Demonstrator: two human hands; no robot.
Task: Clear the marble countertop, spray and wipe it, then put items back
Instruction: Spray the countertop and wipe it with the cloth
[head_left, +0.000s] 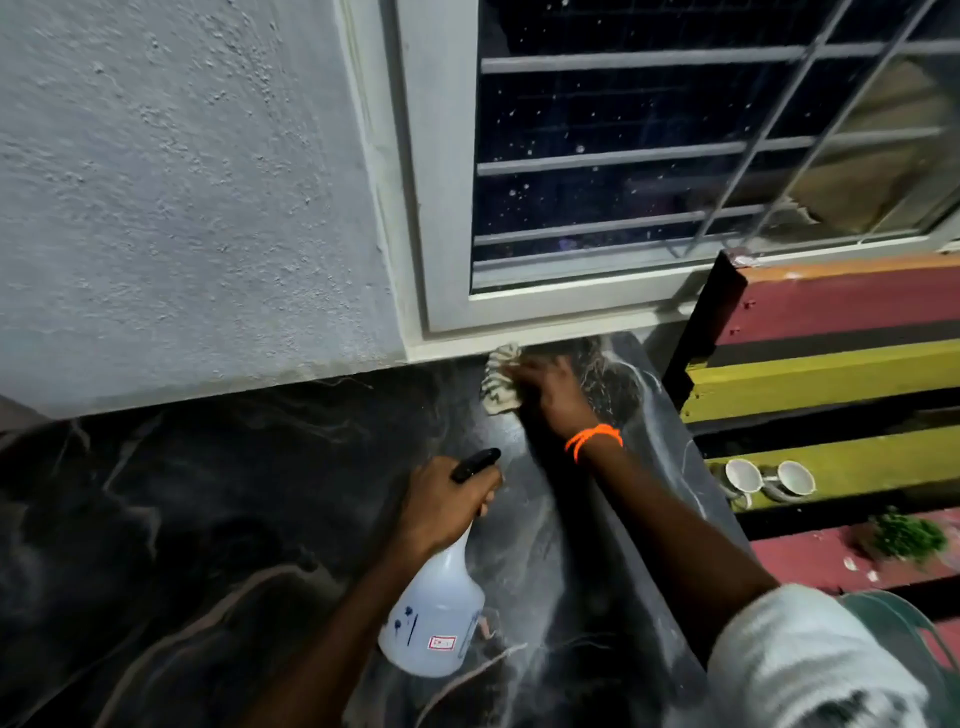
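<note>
The right hand (545, 387) presses a striped cloth (498, 382) flat under its fingers, scrubbing the far countertop (234, 519) corner; the left hand (447, 499) grips the spray bottle (436, 618) by its neck, ready to respray.

My black marble countertop (218, 519) shows pale swirling veins. At one o'clock, my cream rag with dark zigzag stripes (500, 382). My translucent white plastic spray bottle (436, 613) has a black trigger; orange thread band (592, 439) on my wrist. At three o'clock, red-and-yellow painted slats (831, 374).
</note>
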